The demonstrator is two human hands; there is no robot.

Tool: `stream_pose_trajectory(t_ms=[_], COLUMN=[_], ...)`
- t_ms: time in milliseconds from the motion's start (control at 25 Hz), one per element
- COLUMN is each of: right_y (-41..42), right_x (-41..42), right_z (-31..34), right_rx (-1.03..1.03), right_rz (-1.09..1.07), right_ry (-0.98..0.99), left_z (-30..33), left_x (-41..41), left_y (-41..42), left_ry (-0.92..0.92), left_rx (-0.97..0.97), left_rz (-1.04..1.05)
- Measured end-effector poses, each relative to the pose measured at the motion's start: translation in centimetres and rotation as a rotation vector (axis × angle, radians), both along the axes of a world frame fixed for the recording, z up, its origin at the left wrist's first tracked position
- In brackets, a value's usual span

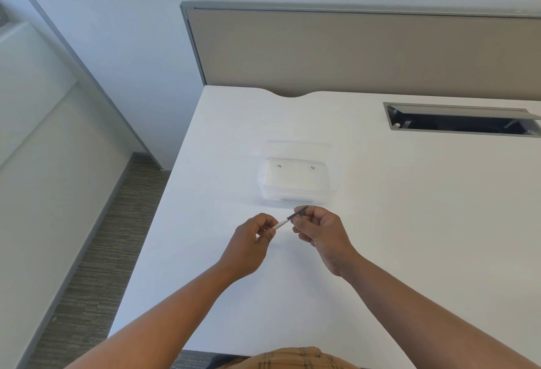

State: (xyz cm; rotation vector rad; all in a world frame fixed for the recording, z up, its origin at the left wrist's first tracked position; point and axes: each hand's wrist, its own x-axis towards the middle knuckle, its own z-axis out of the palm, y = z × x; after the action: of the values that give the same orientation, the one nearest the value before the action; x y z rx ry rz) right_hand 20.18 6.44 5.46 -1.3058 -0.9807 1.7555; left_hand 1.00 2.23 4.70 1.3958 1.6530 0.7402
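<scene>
A thin pen [288,219] with a white barrel and a dark cap end is held above the white desk [409,207] between both hands. My left hand [253,242] pinches the white end. My right hand [319,229] grips the dark end with curled fingers. Just beyond the hands a clear plastic container [298,177] stands open on the desk, with two tiny dark specks on its bottom.
A grey cable tray opening [462,121] is cut into the desk at the back right. A beige partition panel [351,52] runs along the back edge. The desk's left edge drops to carpeted floor [96,266] beside a wall.
</scene>
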Motion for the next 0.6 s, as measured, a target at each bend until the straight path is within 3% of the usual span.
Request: stream_pose_trajectory(t_ms=[600], right_y=[0.5], right_x=[1.3], right_z=[-1.6], right_rx=[0.138], right_rz=[-0.126], right_ry=[-0.216], left_z=[1.0], left_x=[0.2], left_y=[0.5], left_ry=[-0.139], left_rx=[0.03], left_rz=[0.058])
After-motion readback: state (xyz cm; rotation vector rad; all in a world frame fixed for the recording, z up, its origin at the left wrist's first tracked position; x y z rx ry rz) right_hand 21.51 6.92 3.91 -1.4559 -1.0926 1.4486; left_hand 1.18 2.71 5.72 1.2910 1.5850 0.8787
